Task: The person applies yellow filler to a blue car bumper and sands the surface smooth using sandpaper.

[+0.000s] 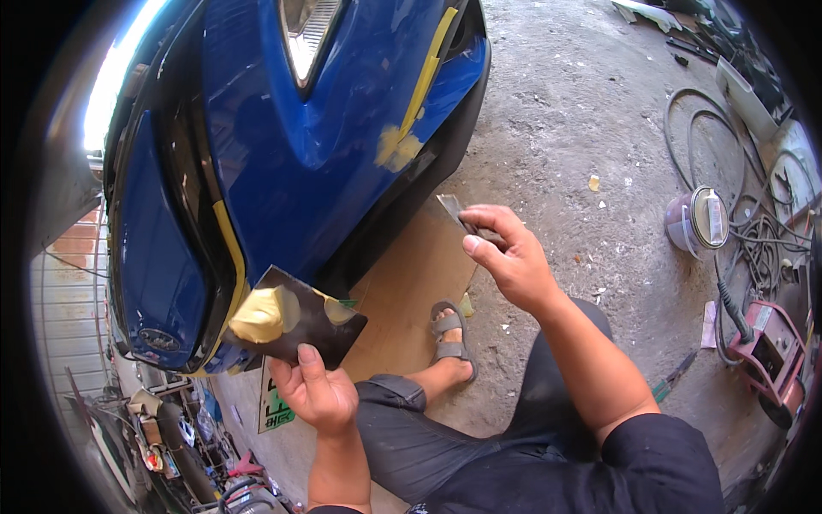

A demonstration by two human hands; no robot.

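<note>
A: Nearest us, lower centre, how is the left hand (pixel 317 390) set?
B: Thumb on top of a dark square plate (pixel 324 341), gripping its near edge. A thick yellow mound of paste (pixel 259 319) sits toward the plate's left corner. I'd keep it level; paste that soft-looking could slide.
A: And the right hand (pixel 514 257)?
B: Just right of centre, thumb and fingers pinched around a small flat scraper (pixel 449 206). Its blade appears clear of both plate and car. I can't tell whether it's loaded.
A: What's the step, then?
B: Filling, I'd judge. I'd lift a little from the mound's edge, then draw it on thinly, blade low, pressure even.
A: Where?
B: Farther up, the blue bumper (pixel 291 184) fills the upper left. Near top centre it carries a ragged yellow patch (pixel 398 149) below a yellow strip (pixel 425 81). I'd feather the patch's rim so less needs sanding.
</note>
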